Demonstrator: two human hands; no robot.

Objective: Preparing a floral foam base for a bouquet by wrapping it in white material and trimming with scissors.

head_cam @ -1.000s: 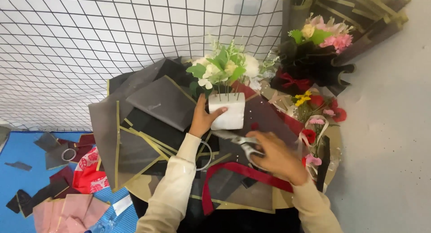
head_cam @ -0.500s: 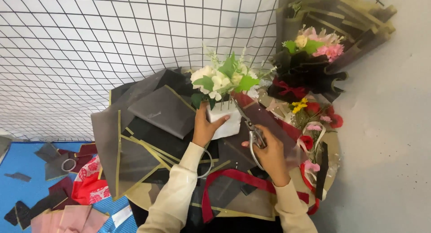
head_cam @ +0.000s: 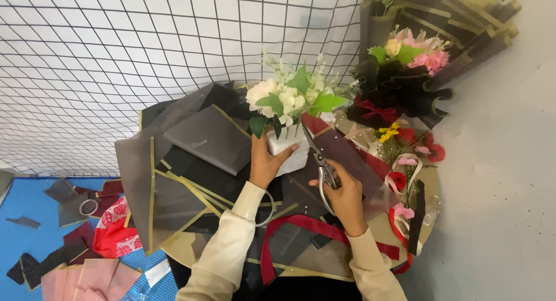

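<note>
My left hand (head_cam: 266, 162) grips a white block base (head_cam: 288, 152) that carries a small bunch of white flowers with green leaves (head_cam: 292, 98). My right hand (head_cam: 344, 194) holds a pair of scissors (head_cam: 319, 159), their blades pointing up toward the stems just right of the block. Both hands work over a round table (head_cam: 191, 256) covered with dark grey and black wrapping sheets edged in gold (head_cam: 191, 156). A red ribbon (head_cam: 301, 234) lies looped below my wrists.
A wrapped bouquet of pink and yellow flowers (head_cam: 414, 57) leans against the wall at the back right. Loose red and pink flowers (head_cam: 408, 156) lie on the table's right side. A black wire grid (head_cam: 116, 57) stands behind. Pink sheets, a red bag (head_cam: 116, 231) and a tape ring (head_cam: 88, 206) lie on the blue floor.
My right hand has lifted the scissors from the table's lower right up to the flower stems. My left hand stays on the white block.
</note>
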